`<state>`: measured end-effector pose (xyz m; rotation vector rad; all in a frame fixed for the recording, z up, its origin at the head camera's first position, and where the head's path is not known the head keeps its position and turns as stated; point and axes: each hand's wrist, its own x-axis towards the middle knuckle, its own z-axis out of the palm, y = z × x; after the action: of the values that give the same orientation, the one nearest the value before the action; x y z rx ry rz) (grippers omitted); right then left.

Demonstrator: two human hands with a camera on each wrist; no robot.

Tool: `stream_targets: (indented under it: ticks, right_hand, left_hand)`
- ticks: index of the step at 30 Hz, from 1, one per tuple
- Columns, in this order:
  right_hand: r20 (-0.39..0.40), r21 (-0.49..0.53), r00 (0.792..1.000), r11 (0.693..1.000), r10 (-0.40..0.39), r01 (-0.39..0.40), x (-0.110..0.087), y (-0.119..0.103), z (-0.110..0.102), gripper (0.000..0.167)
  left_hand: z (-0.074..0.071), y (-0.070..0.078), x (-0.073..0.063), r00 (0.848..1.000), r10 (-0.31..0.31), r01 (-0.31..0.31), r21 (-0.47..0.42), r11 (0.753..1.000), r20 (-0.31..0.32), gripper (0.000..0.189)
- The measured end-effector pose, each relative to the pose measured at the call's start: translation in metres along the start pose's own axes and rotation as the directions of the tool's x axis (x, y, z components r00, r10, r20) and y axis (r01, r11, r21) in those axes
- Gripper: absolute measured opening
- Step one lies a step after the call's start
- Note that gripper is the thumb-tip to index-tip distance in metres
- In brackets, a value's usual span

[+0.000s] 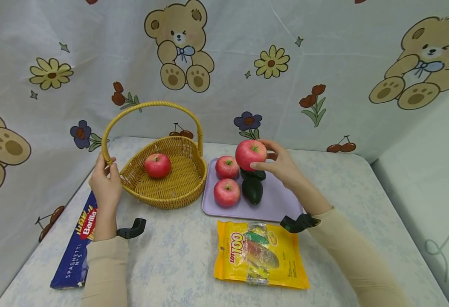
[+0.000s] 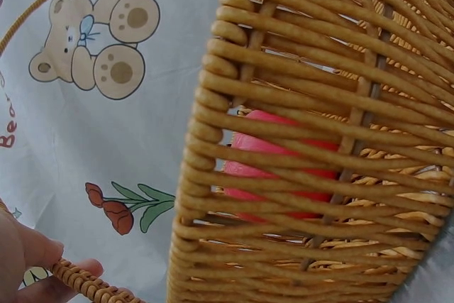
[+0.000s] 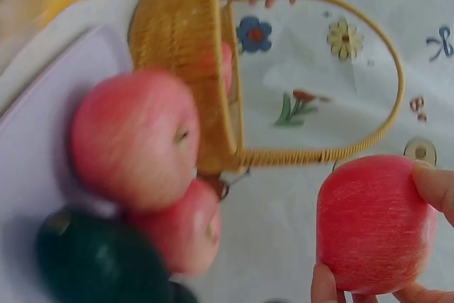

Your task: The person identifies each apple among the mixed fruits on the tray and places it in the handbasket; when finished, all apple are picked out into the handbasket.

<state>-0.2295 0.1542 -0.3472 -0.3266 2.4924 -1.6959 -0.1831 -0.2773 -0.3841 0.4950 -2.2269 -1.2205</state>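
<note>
My left hand (image 1: pixel 106 181) grips the wicker basket's handle near its left base, thumb and fingers round it. The yellow woven basket (image 1: pixel 178 187) stands upright with one red apple (image 1: pixel 157 165) inside; through the weave that apple shows in the left wrist view. With thumb and fingers my right hand (image 1: pixel 282 166) holds another red apple (image 3: pixel 376 225) above the back of the lilac tray (image 1: pixel 282 200). On the tray lie two more apples (image 1: pixel 227 192) and dark green avocados (image 1: pixel 252 190), one partly hidden beneath the held apple.
A yellow candy bag (image 1: pixel 260 256) lies in front of the tray. Left of the basket, a blue spaghetti box (image 1: pixel 76 251) lies partly under my left forearm. Behind the table hangs a white cloth (image 1: pixel 224 106) printed with bears and flowers.
</note>
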Motion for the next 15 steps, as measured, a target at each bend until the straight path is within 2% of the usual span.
stream_targets:
  ticks: [4, 9, 15]
  right_hand:
    - [0.049, 0.030, 0.997, 0.997, -0.067, 0.066, 0.011, -0.024, 0.029, 0.071]
    - [0.104, 0.053, 0.987, 0.992, -0.122, 0.117, 0.027, -0.045, 0.070, 0.070]
    - [0.153, 0.046, 0.981, 0.993, -0.116, 0.110, 0.047, -0.049, 0.121, 0.074]
  left_hand:
    - [-0.002, -0.001, -0.001, 0.999, -0.031, 0.031, 0.002, 1.000, 0.011, 0.042]
    - [-0.002, -0.001, 0.000, 1.000, -0.010, 0.010, -0.009, 1.000, 0.005, 0.039]
    - [-0.001, 0.001, 0.001, 1.000, 0.016, -0.016, -0.013, 1.000, -0.002, 0.038]
